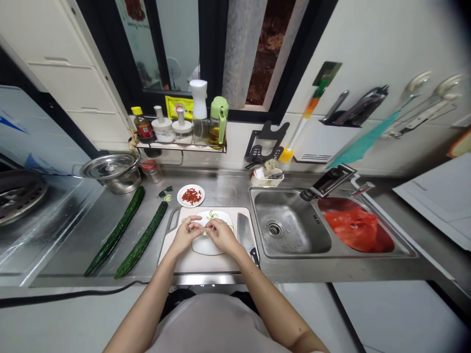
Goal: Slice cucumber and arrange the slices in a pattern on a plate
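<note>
Both hands meet over a white plate [209,247] on the pale cutting board [180,264]. Fingertips of my left hand [189,233] and my right hand [220,234] are pinched together around something small and pale that I cannot make out clearly. Thin green-edged cucumber pieces [212,214] lie at the plate's far side. To the right on the board rests a knife [243,230], its dark handle toward me. A small white dish [191,195] of chopped red pieces sits behind the board. Two whole cucumbers, one smooth [116,235] and one bumpy [144,240], lie to the left.
A double sink [294,225] is on the right, with a red plastic bag [353,228] in its far basin and a faucet [327,182] above. Behind stand a metal bowl [119,179], a jar [152,170] and a bottle rack [184,146].
</note>
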Demonstrator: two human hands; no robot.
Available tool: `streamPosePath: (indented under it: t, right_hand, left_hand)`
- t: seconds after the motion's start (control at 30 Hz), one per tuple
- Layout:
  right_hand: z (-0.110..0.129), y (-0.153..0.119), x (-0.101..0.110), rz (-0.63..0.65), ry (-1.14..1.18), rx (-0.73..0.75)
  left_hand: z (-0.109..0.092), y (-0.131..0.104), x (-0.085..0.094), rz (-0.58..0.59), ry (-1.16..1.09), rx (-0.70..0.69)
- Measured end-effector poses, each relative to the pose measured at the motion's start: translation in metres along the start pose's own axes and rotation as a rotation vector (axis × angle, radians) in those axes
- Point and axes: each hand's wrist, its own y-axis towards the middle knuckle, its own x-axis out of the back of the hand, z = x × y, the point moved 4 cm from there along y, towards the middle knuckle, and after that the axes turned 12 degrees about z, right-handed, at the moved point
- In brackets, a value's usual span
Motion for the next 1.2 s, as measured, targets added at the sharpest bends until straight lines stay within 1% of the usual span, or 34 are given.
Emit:
streamPosePath:
  t: [0.07,0.17,0.2,0.3,0.37,0.43,0.57,0.73,0.83,1.03,1.2]
  right_hand:
    - [-0.001,-0.002,0.001,-0.015,0.013,-0.001]
    - [-0.003,-0.007,0.004,-0.060,0.018,0.006]
    - [-0.004,-0.008,0.005,-0.073,0.015,0.009]
    - [-0.005,-0.012,0.008,-0.096,0.002,0.018]
    - [-0.005,-0.015,0.009,-0.100,-0.009,0.025]
    - [-0.005,-0.017,0.010,-0.095,-0.023,0.033]
    - [-0.005,-0.020,0.009,-0.075,-0.058,0.040]
    - [-0.006,-0.020,0.008,-0.049,-0.083,0.038]
    - [-0.005,-0.020,0.008,-0.045,-0.081,0.037]
    - [-0.007,-0.019,0.007,-0.002,-0.049,0.038]
    - [-0.009,-0.015,0.007,0.004,0.021,0.044]
  left_hand:
    - [-0.001,-0.001,-0.001,-0.039,0.003,0.015]
    - [0.002,-0.004,-0.002,-0.111,-0.002,0.113]
    - [0.004,-0.006,-0.003,-0.107,-0.018,0.160]
    - [0.009,-0.009,-0.012,-0.035,-0.126,0.284]
    - [0.012,-0.009,-0.018,0.001,-0.206,0.327]
    - [0.014,-0.009,-0.022,0.010,-0.253,0.341]
    - [0.012,-0.006,-0.023,-0.010,-0.250,0.338]
    - [0.003,-0.005,-0.019,-0.055,-0.153,0.313]
    - [-0.001,-0.004,-0.018,-0.048,-0.147,0.279]
    - [-0.005,-0.002,-0.019,-0.022,-0.160,0.143]
    - [-0.005,0.000,-0.020,0.009,-0.191,0.109]
